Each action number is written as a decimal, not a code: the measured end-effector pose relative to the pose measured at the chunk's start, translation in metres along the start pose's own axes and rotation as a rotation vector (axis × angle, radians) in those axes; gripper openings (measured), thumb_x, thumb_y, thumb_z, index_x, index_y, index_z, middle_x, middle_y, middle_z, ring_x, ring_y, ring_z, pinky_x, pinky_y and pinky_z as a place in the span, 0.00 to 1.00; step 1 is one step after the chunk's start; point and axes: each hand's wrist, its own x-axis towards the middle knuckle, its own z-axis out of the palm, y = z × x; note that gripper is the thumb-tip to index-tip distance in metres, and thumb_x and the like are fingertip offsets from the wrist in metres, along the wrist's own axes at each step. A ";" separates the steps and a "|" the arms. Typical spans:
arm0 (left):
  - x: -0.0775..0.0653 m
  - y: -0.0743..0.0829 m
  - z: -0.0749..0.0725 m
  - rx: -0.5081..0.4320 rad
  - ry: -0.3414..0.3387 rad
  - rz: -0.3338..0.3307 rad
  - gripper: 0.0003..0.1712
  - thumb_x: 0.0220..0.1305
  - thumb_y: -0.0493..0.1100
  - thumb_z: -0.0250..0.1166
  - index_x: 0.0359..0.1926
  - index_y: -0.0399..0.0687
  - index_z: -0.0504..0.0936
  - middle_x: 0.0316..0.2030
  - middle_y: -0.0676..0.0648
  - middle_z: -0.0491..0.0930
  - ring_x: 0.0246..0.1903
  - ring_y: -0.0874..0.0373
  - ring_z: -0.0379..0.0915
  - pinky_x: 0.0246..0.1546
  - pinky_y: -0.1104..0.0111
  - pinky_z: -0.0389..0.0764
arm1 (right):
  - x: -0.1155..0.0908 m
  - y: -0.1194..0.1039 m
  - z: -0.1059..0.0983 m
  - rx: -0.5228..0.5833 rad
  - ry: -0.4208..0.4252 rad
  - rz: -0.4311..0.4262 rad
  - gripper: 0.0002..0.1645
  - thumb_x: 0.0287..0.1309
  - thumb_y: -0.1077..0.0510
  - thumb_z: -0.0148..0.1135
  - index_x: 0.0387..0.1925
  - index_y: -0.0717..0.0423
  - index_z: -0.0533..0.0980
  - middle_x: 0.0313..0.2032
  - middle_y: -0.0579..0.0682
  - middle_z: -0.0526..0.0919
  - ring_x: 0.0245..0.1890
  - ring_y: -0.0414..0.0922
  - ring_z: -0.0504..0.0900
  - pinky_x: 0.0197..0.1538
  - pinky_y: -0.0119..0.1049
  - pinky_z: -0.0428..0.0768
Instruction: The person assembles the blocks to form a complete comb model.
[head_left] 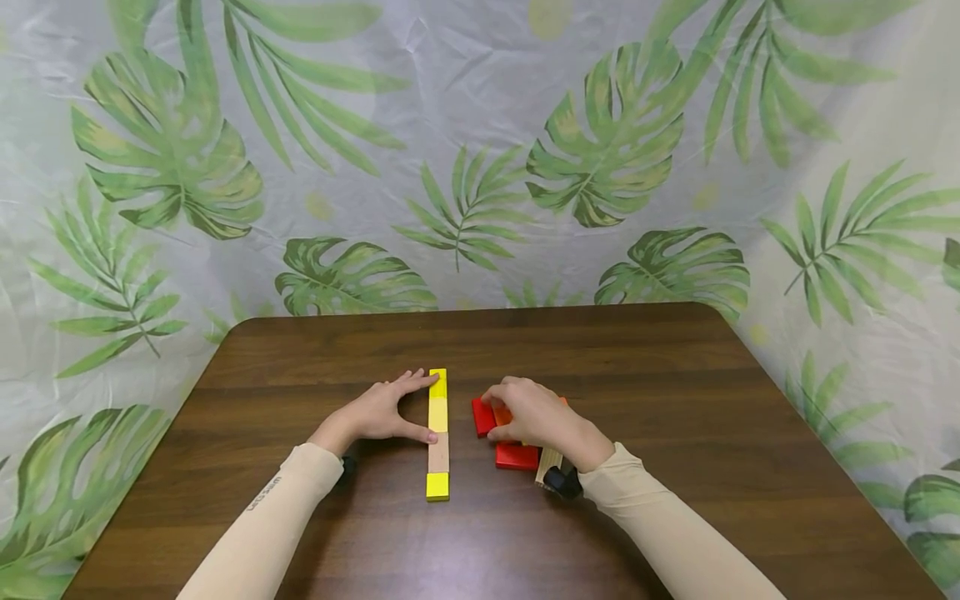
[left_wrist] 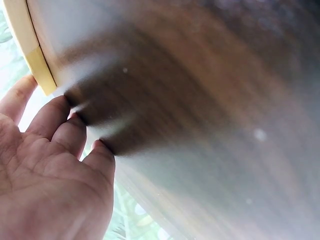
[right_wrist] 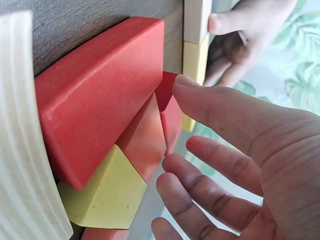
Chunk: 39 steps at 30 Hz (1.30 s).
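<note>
A straight row of blocks (head_left: 438,417) lies on the table, with yellow, pale yellow and bare wood pieces end to end. My left hand (head_left: 378,410) is at its left side, thumb at the wood block (head_left: 438,454) and index finger at the far yellow block (head_left: 438,383). The other left fingers reach down to the tabletop in the left wrist view. To the right, my right hand (head_left: 536,417) hovers over a loose cluster, its thumb at a small red block (right_wrist: 172,117) and its fingers loosely bent. A larger red block (right_wrist: 105,95) and an orange block (right_wrist: 145,137) lie beside it.
A yellow block (right_wrist: 105,195) and a ridged pale wood piece (right_wrist: 25,125) sit in the cluster, partly under my right wrist. The brown wooden table (head_left: 300,358) has rounded far corners. Behind it hangs a leaf-patterned cloth (head_left: 465,125).
</note>
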 end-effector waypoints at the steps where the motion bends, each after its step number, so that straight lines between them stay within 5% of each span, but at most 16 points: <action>1: 0.000 0.000 0.000 0.001 0.002 0.000 0.62 0.56 0.68 0.80 0.85 0.59 0.62 0.86 0.42 0.52 0.87 0.41 0.42 0.82 0.31 0.45 | 0.001 0.000 0.000 -0.007 -0.002 0.001 0.30 0.55 0.51 0.84 0.59 0.53 0.86 0.48 0.51 0.86 0.44 0.46 0.81 0.51 0.45 0.84; 19: 0.001 -0.001 -0.001 0.013 -0.001 0.000 0.62 0.56 0.70 0.80 0.85 0.60 0.62 0.86 0.42 0.52 0.87 0.41 0.43 0.82 0.32 0.47 | 0.012 0.001 0.002 -0.105 -0.038 0.002 0.35 0.56 0.50 0.84 0.64 0.53 0.84 0.47 0.50 0.85 0.46 0.49 0.79 0.48 0.46 0.80; 29: 0.001 0.000 -0.001 0.004 -0.007 0.006 0.62 0.56 0.69 0.79 0.85 0.59 0.61 0.86 0.41 0.52 0.87 0.39 0.42 0.81 0.31 0.46 | 0.016 0.000 0.004 -0.137 -0.060 0.048 0.42 0.56 0.46 0.84 0.70 0.53 0.80 0.57 0.53 0.87 0.56 0.55 0.82 0.52 0.50 0.81; 39: 0.000 0.001 -0.002 0.009 -0.003 0.004 0.61 0.57 0.68 0.80 0.85 0.59 0.61 0.86 0.40 0.52 0.86 0.39 0.42 0.81 0.31 0.46 | 0.022 -0.002 0.004 -0.070 -0.056 0.072 0.40 0.53 0.51 0.86 0.65 0.57 0.82 0.53 0.53 0.88 0.46 0.47 0.83 0.53 0.43 0.85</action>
